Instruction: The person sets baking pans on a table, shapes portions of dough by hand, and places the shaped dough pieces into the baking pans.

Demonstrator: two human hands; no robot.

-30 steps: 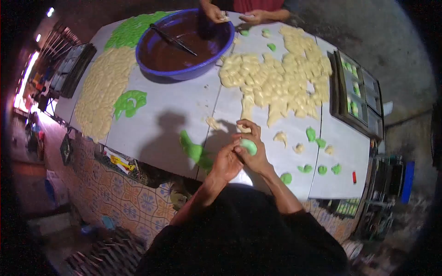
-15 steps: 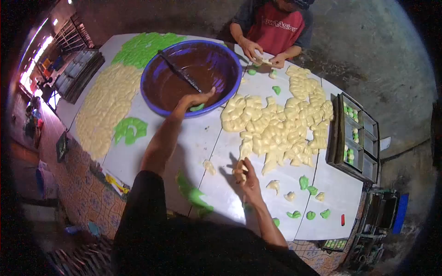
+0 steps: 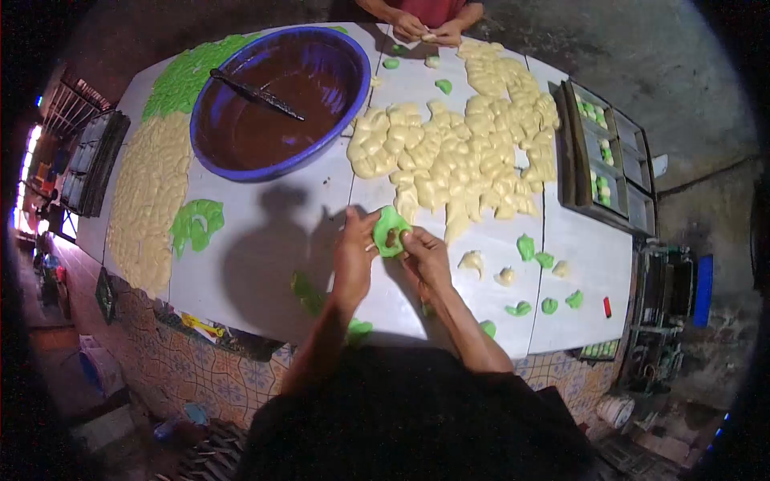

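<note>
Between my hands is a flattened piece of green dough [image 3: 390, 220] with a dab of brown filling [image 3: 392, 239] in its middle. My left hand [image 3: 353, 255] grips its left edge, while the fingers of my right hand [image 3: 427, 258] pinch the right edge and lie close to the filling. Beyond them spreads a big mass of cream-coloured dough [image 3: 461, 168]. A blue basin [image 3: 265, 173] with brown filling stands at the upper left, a dark stick-like tool [image 3: 257, 94] lying in it.
Small green and cream dough pieces [image 3: 549, 305] lie at the right, near a red object [image 3: 607, 307]. Metal trays [image 3: 568, 152] with green-and-cream balls stand at the right edge. A co-worker's hands [image 3: 425, 30] hold dough at the far side. More cream dough [image 3: 148, 192] covers the left.
My left hand has come out of the basin and met my right hand. The green dough, now with brown filling on it, is held by both. The view has tilted down.
</note>
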